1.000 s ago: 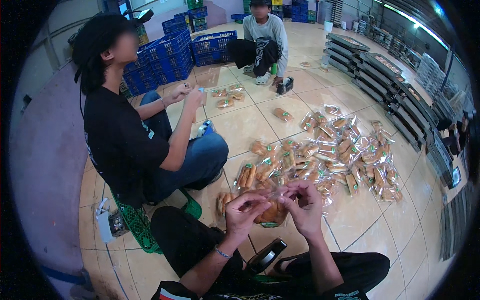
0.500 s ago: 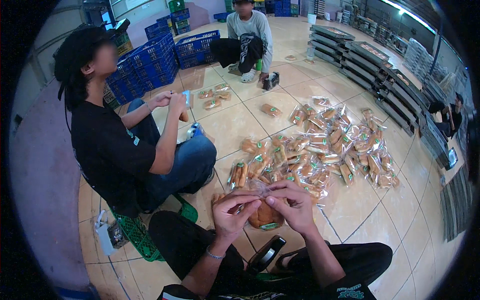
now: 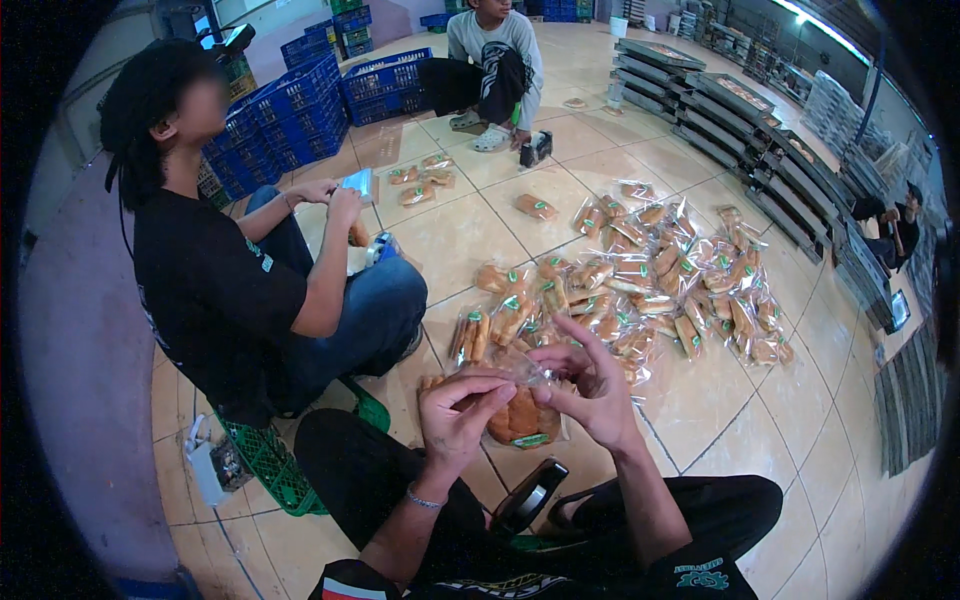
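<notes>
A round brown bun in a clear plastic bag [image 3: 519,420] with a green label hangs between my hands, over the floor in front of my lap. My left hand [image 3: 462,415] pinches the gathered neck of the bag between thumb and fingers. On the other side of the neck, my right hand [image 3: 590,392] holds the plastic with its thumb and a bent finger, while another finger points up and away. Just below the bun, a black tape dispenser [image 3: 531,496] stands between my legs.
Beyond my hands lies a wide heap of bagged bread [image 3: 640,290]. A co-worker [image 3: 215,270] sits close on my left, handling bread; another person [image 3: 497,70] squats at the far side. Blue crates [image 3: 300,115] stand back left, stacked metal trays [image 3: 730,120] to the right. A green crate [image 3: 265,460] is beside me.
My right hand has raised a finger off the bag neck, its thumb staying at the plastic. The co-worker's hands on the left have shifted, showing more of a light blue packet.
</notes>
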{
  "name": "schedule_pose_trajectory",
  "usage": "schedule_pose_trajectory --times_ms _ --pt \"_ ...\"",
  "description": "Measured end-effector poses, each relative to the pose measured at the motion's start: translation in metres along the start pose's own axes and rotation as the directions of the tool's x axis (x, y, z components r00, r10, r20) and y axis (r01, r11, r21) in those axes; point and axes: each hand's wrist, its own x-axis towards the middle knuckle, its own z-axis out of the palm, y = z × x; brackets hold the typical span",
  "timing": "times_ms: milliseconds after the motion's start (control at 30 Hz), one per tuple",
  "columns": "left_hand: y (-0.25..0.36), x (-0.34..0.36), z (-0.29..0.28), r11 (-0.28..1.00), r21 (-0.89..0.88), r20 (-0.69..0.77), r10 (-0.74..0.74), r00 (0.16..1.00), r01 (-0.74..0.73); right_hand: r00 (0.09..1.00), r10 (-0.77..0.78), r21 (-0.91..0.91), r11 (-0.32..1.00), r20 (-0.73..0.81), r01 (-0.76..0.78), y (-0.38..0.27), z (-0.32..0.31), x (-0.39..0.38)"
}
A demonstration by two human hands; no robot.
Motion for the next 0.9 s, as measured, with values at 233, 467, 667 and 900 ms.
schedule_pose_trajectory --times_ms 233,467,667,900 --pt "-0.001 -0.004 0.011 0.994 -0.107 0.007 0.003 1.000 -0.002 0.993 0.063 -0.283 0.959 0.099 -0.033 0.009 -0.017 -0.002" --pt "-0.002 0.002 0.004 0.957 0.205 0.160 0.175 0.972 -0.206 0.989 -0.146 -0.434 0.891 0.008 0.135 0.008 -0.017 -0.006" --pt "0.003 -0.003 0.018 0.848 0.494 0.071 0.181 0.981 -0.192 0.982 -0.169 -0.710 0.681 0.084 0.178 0.004 -0.014 -0.004" --pt "-0.029 -0.002 0.011 0.960 0.241 0.088 -0.171 0.981 0.146 0.995 -0.080 -0.699 0.715 -0.064 0.012 0.021 -0.010 -0.008"
